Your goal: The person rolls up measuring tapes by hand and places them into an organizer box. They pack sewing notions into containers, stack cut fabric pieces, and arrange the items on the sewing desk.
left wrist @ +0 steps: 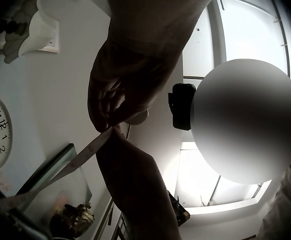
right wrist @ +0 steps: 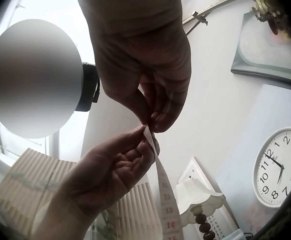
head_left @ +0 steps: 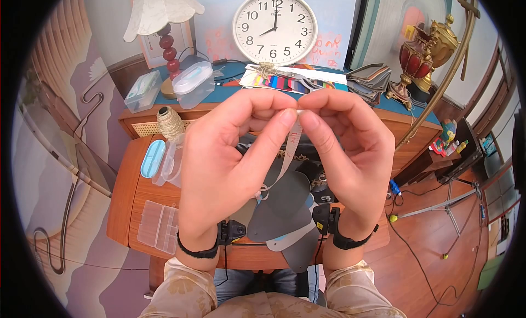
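Observation:
A pale tape measure (head_left: 292,144), soft and ribbon-like, hangs from my raised fingers above the table. My left hand (head_left: 216,153) pinches its upper end between thumb and forefinger. Right beside it, my right hand (head_left: 353,153) pinches the same end, thumb and fingertip meeting the left ones. Printed numbers show along the tape (right wrist: 166,205) in the right wrist view. From the left wrist, the tape (left wrist: 80,159) slants down and away from the joined fingertips. Its lower part curls near dark grey flat pieces (head_left: 282,203) on the table.
At left on the wooden table (head_left: 123,208) lie a clear compartment box (head_left: 159,226), a blue case (head_left: 153,159) and a twine spool (head_left: 171,122). Behind, a shelf carries a lamp (head_left: 169,49), plastic boxes, a wall clock (head_left: 275,27), colour swatches (head_left: 279,82) and a red-gold urn (head_left: 413,60).

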`<state>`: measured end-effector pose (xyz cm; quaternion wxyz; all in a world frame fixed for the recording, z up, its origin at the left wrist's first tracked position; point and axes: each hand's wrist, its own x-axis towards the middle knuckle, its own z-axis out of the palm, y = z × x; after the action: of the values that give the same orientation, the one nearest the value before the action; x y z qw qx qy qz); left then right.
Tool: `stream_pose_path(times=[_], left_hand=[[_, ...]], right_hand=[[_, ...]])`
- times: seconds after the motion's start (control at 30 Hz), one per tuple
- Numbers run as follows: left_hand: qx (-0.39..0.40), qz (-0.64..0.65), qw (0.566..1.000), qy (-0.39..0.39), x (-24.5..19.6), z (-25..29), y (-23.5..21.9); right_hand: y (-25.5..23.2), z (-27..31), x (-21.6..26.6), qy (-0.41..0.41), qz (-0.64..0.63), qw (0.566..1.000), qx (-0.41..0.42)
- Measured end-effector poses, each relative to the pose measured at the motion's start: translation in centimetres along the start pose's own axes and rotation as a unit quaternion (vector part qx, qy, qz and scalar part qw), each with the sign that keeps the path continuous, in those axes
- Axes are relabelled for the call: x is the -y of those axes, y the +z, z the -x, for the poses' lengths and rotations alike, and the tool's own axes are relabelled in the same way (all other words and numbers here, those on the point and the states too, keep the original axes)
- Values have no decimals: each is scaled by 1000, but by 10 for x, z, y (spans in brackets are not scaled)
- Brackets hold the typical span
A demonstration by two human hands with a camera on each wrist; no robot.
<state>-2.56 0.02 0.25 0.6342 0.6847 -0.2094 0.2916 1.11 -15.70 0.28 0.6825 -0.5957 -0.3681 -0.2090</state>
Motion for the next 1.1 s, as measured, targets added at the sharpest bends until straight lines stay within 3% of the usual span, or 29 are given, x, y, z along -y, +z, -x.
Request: stream_pose_path(times=[0.3, 0.63, 1.1], left_hand=[[-28, -16, 999, 16, 5, 0, 2], [-4, -41, 999, 15, -6, 1, 1], [-5, 4, 1000, 24, -9, 2, 1]], right_hand=[[-1, 0, 1, -9, 17, 1000, 11], [-3, 1, 1, 6, -6, 1000, 17], [-7, 1, 7, 21, -33, 999, 37]])
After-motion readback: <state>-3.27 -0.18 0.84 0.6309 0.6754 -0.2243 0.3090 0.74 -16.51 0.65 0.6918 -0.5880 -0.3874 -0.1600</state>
